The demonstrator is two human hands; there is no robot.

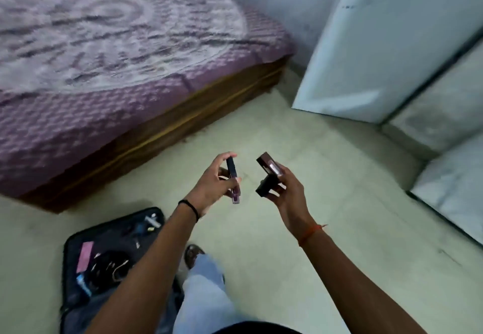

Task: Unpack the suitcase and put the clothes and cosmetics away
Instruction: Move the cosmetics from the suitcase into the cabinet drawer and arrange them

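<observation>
My left hand [214,182] pinches a slim lip-gloss tube [234,180] — long axis running near to far, dark cap far, purple end toward me. My right hand [286,190] curls around two dark boxy cosmetic cases [269,177], stacked at angles, the upper one pointing far-left. Both are held above the pale floor [313,203]. The open suitcase [78,268] lies near left — small items scattered inside — beside the purple-quilted bed [104,72].

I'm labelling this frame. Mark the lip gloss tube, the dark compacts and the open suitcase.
lip gloss tube [233,180], head view, middle of tube.
dark compacts [269,177], head view, where the two meet.
open suitcase [75,239], head view, left rim.
</observation>
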